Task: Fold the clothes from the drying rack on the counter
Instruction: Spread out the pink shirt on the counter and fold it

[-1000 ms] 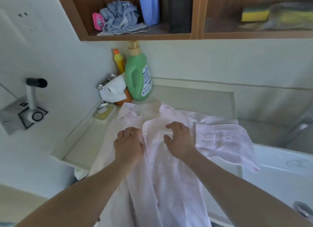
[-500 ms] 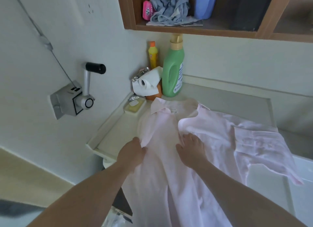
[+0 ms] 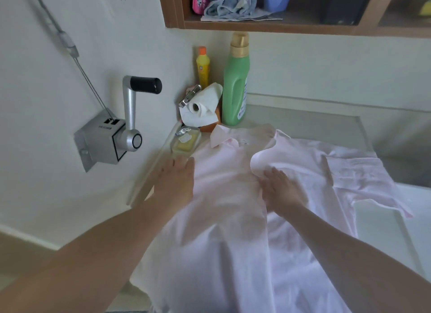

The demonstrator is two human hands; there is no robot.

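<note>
A pale pink shirt [image 3: 224,196] lies spread on the counter [image 3: 303,126], collar toward the green bottle [image 3: 235,88], its hem hanging over the near edge. The left hand [image 3: 177,179] lies flat, fingers spread, at the shirt's left edge. The right hand [image 3: 279,186] presses flat on the chest, gripping nothing.

Shirt [image 3: 228,219] hem cut off at bottom edge.
</note>
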